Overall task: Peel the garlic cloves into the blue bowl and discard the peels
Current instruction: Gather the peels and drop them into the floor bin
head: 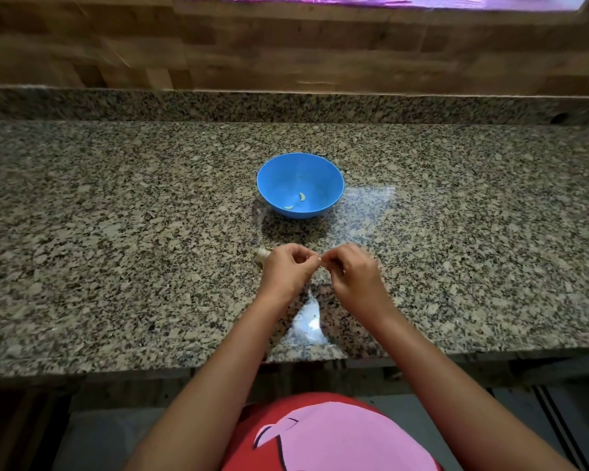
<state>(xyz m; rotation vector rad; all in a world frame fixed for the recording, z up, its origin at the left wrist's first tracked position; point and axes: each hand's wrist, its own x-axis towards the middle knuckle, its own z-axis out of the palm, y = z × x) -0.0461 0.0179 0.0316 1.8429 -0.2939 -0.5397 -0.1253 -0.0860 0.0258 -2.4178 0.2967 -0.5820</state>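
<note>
Left hand [288, 266] and right hand [349, 270] both have a fingertip grip pinching one garlic clove [319, 259] near the blue bowl [300, 164]; I reckon it's light and slippery, so nip the papery skin at the tip.

Light is dim and even, coming from beyond your grip. Two pale glare patches sit on the granite counter [116, 232]: one nearer you than your left hand [284, 271] and right hand [352, 275], one beyond them, right of the blue bowl [300, 171]. The bowl's soft shadow falls toward the grip. The garlic clove [319, 261] you pinch is barely resolved. The wooden wall [286, 56] is smeared, and the counter's edges bow.
</note>
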